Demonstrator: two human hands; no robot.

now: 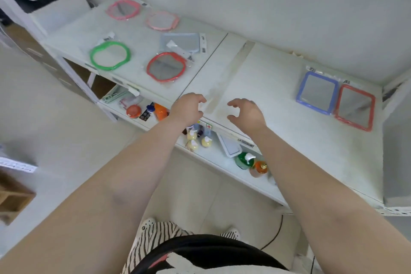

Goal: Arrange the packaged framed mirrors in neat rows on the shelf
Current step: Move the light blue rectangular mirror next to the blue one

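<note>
The white shelf (278, 100) carries wrapped mirrors — rounded red (165, 66), green (110, 55) and two pink frames plus a pale-blue one at ten o'clock, square blue (317, 92) and red (354, 107) frames touching at three o'clock. The left hand (189, 108) and right hand (246, 112) hover at centre — fingers loosely curled, holding nothing.

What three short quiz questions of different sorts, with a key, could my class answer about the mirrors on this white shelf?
1. True or false: the left hand grips a mirror.
2. Which packaged mirror lies right beside the red rectangular-framed mirror? A) the green wavy round-framed mirror B) the blue rectangular-framed mirror C) the pale grey-blue rectangular mirror
3. How many packaged mirrors lie on the white top shelf?

Key: 1 false, both that hand and the right hand hover with fingers loosely curled, holding nothing. 2 B. 3 seven.
</note>
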